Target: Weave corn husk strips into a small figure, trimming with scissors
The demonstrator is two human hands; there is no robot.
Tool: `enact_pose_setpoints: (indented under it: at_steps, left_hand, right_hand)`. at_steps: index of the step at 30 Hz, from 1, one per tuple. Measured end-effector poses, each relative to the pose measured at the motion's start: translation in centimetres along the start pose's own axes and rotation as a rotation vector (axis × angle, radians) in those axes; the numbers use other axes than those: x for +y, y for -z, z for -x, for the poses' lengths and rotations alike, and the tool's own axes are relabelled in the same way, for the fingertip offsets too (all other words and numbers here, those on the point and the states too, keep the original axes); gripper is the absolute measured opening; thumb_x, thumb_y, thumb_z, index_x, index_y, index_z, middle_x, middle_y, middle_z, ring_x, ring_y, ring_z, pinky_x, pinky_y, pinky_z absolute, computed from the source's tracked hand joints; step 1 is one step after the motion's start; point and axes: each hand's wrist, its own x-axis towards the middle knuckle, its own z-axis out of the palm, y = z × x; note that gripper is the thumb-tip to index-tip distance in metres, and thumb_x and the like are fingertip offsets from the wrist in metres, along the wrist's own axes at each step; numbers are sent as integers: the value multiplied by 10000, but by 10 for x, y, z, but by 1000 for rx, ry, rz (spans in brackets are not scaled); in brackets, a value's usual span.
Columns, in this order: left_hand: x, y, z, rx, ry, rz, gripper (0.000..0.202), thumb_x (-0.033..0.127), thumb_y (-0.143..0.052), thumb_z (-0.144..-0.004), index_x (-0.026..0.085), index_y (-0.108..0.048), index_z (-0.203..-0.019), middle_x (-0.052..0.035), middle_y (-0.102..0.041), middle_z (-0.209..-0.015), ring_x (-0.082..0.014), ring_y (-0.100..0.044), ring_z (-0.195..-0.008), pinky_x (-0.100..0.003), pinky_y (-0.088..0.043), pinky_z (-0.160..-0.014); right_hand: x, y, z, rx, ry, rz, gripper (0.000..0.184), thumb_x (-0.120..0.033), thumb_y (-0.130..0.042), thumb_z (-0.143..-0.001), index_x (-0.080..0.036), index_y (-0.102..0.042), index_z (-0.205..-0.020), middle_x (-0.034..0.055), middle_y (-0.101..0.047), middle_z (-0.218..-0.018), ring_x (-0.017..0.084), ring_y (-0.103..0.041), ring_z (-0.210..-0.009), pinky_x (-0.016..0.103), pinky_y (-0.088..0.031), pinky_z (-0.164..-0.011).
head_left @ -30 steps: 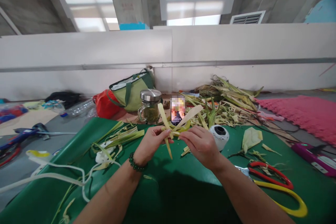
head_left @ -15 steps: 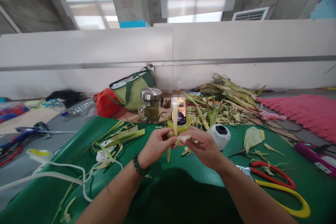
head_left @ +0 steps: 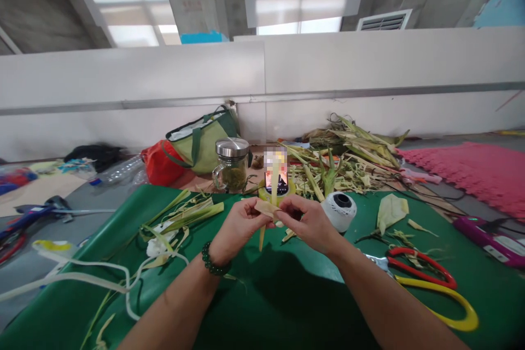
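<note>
A pale corn husk strip (head_left: 274,183) stands upright between my hands, its narrow tail hanging below them. Another piece of husk (head_left: 266,208) lies across it at the fingertips. My left hand (head_left: 244,224), with a green bead bracelet at the wrist, pinches the husk between thumb and fingers. From the other side my right hand (head_left: 309,223) grips the crossing piece, its fingers bent together. Behind the strip a phone (head_left: 282,181) leans on a yellow roll (head_left: 292,188). A white spool of thread (head_left: 339,212) sits just right of my right hand.
Scissors (head_left: 430,306) with red and yellow handles lie at right on the green mat (head_left: 287,311). Husk scraps (head_left: 192,216) and a white cable (head_left: 94,278) are at left. A glass jar mug (head_left: 232,167), green bag (head_left: 205,145) and husk pile (head_left: 356,147) stand behind.
The crossing husk piece has swung from my right hand's side over toward my left fingers. My right hand has turned slightly and its fingers have come in at the strip. The view shifted a little.
</note>
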Motion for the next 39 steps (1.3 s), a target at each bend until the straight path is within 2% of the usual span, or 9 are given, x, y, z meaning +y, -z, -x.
enact_pose_setpoints:
  at_steps: [5, 9, 14, 18, 23, 29, 34, 36, 39]
  left_hand:
    - [-2, 1, -1, 24, -14, -44, 248, 248, -771, -550, 137, -561, -621, 49, -552, -579, -85, -509, -555, -194, -428, -546]
    - [-2, 3, -1, 9, -24, -46, 314, 277, -780, -544, 148, -498, -594, 73, -487, -542, -60, -443, -517, -170, -378, -496]
    - [-2, 3, -1, -21, 13, -20, 308, 309, -764, -561, 156, -505, -629, 62, -517, -583, -100, -538, -579, -266, -505, -631]
    - [-4, 3, -1, -44, 2, -48, 271, 290, -739, -595, 154, -508, -634, 46, -540, -595, -117, -569, -597, -274, -510, -633]
    - [-6, 2, -2, -29, 3, -30, 307, 307, -749, -588, 158, -483, -632, 63, -511, -593, -103, -551, -584, -274, -519, -632]
    - [-8, -1, -2, -55, -3, -41, 354, 300, -794, -544, 156, -482, -629, 70, -485, -578, -92, -518, -557, -246, -506, -570]
    - [-9, -5, 3, -61, -19, -79, 328, 269, -766, -592, 169, -463, -666, 67, -493, -591, -103, -544, -578, -243, -509, -582]
    - [-8, -7, 6, -55, -42, -98, 321, 262, -748, -611, 180, -448, -692, 60, -511, -616, -110, -552, -592, -248, -510, -583]
    - [-8, -10, 8, -59, -83, -157, 260, 259, -685, -669, 189, -437, -706, 46, -534, -649, -114, -554, -601, -244, -498, -577]
  right_hand:
    - [-4, 5, 3, -40, 258, 173, 118, -194, -544, -842, -185, -658, -873, -6, -594, -647, 95, -507, -541, 199, -372, -511]
    - [-4, 8, 6, -53, 499, 376, 271, -184, -463, -898, -234, -659, -1079, 4, -566, -604, 112, -496, -517, 213, -368, -497]
    - [-14, 12, 6, -59, 321, 111, 319, -152, -381, -902, -183, -633, -1094, 56, -620, -786, 145, -575, -678, 246, -449, -601]
    - [-20, 15, 5, -152, 167, -56, 286, -227, -360, -939, -185, -589, -1104, 22, -622, -740, 133, -578, -644, 247, -459, -611]
    - [-14, 9, 5, -140, 103, -7, 193, -239, -392, -940, -191, -553, -1036, 3, -621, -705, 125, -575, -615, 233, -436, -594]
    - [-5, 2, 0, -6, 226, 78, 112, -245, -576, -860, -192, -659, -805, 28, -591, -777, 132, -564, -699, 240, -424, -627]
    - [-5, 0, -2, -2, 51, -29, 128, -233, -633, -789, -175, -612, -677, -18, -565, -624, 99, -496, -564, 212, -379, -520]
    - [-4, -1, -2, -21, -33, -92, 55, -225, -637, -766, -175, -623, -784, -33, -558, -622, 88, -476, -529, 203, -369, -493]
    - [-3, 0, -2, -89, -78, -151, 251, -178, -596, -758, -185, -621, -1007, -46, -558, -633, 85, -467, -518, 195, -362, -484]
